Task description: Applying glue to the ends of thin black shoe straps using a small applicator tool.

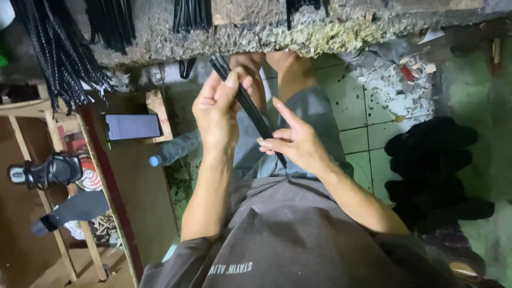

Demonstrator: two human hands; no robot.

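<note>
At the far left of the frame a black strapped sandal (50, 170) rests on a wooden rack (98, 160), with a flat dark sole piece (72, 210) below it and a bundle of braided black cords (58, 50) hanging from the upper left. Just right of these a dark phone (132, 126) lies on the rack's edge, and a bottle with a blue cap (173, 151) lies on the floor beside it.

In the middle, the left hand (216, 114) is closed around the upper part of a bundle of thin black strips (248, 104), thumb pressed along it. The right hand (298, 144) is half open, its fingertips pinching the lower end of the same strips above the person's grey-clad lap. The strips run diagonally from the upper centre down to the lower right hand.

To handle the strips well, the upper grip should probably stay firm so they lie flat and aligned, while the lower fingers work one strip at a time without twisting it.

The rough concrete ledge (298, 29) sits close above the strips' top end and could catch them. At the right, a heap of black soles (434, 170) lies on the tiled floor (368, 106), well apart from the hands.
</note>
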